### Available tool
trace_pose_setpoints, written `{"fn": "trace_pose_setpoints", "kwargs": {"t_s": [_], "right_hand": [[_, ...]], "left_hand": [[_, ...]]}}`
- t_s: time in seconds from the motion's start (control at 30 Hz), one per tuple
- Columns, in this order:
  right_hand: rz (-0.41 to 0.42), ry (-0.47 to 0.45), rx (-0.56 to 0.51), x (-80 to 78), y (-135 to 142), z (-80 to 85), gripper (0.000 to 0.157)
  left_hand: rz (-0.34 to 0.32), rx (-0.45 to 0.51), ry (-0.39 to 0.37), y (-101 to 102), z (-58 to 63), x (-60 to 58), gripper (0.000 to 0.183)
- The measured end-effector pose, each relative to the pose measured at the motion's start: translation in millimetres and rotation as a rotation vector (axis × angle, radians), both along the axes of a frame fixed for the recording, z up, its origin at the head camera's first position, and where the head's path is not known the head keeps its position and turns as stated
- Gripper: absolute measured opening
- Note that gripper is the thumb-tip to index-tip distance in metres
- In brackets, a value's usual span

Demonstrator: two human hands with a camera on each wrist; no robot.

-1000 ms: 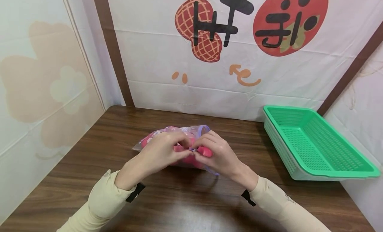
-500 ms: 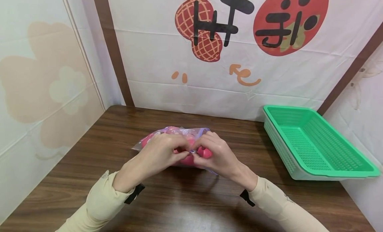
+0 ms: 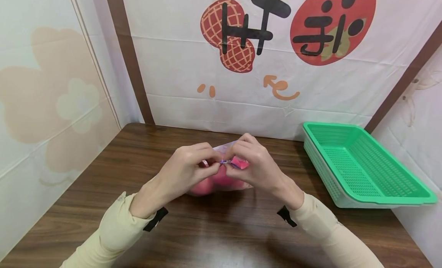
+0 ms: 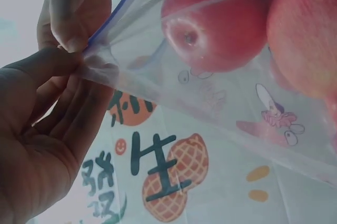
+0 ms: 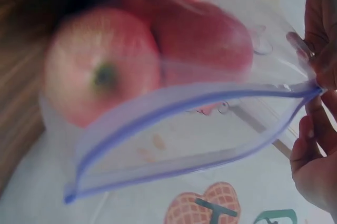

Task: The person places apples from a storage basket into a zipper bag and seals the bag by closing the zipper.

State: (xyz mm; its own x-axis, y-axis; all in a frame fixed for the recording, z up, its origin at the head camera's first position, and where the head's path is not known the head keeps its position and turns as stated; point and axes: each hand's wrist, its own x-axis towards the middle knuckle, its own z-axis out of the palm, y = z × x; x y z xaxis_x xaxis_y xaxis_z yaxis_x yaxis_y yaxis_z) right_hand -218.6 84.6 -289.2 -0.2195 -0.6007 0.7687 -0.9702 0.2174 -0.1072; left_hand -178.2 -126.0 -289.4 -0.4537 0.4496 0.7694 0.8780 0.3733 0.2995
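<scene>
A clear zip bag [image 3: 226, 147] with a purple zip strip [image 5: 174, 108] holds red apples [image 4: 216, 23]. My left hand [image 3: 183, 166] pinches one end of the zip strip between thumb and index finger. Directly opposite, my right hand [image 3: 257, 164] pinches the same corner, so both sets of fingertips nearly meet. From that corner the two purple strips spread apart, and the bag's mouth gapes in the right wrist view. Three apples show there, bunched below the mouth. In the head view, both hands hide much of the bag.
A green plastic basket [image 3: 321, 176] stands at the right on the dark wooden table [image 3: 214, 229]. Printed cloth walls [image 3: 172, 68] rise behind the table and along both sides.
Both hands have risen slightly and moved away from me, still pinching the zip corner. The bag has turned and lifted with them; its left end is now hidden behind my left hand.
</scene>
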Motion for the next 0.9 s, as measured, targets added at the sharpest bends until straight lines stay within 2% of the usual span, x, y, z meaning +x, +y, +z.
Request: {"fn": "trace_pose_setpoints", "kwargs": {"t_s": [0.1, 0.2, 0.4, 0.63, 0.9], "right_hand": [[0.022, -0.023, 0.018, -1.6, 0, 12.7, 0.019], [0.034, -0.073, 0.04, -4.8, 0, 26.3, 0.015], [0.017, -0.209, 0.091, -13.1, 4, 46.1, 0.014], [-0.05, -0.278, 0.132, -24.7, 10, 48.6, 0.016], [-0.085, -0.223, 0.155, -35.6, 20, 43.6, 0.018]], "left_hand": [[-0.026, 0.04, 0.027, -1, 7.5, -2.7, 0.015], [-0.023, 0.084, 0.03, -3, 17.6, -5.1, 0.016], [0.011, 0.157, -0.021, -12, 32.6, -8.5, 0.019], [0.098, 0.228, -0.106, -24, 38.0, -9.3, 0.019], [0.205, 0.256, -0.135, -43, 40.8, -7.3, 0.019]]}}
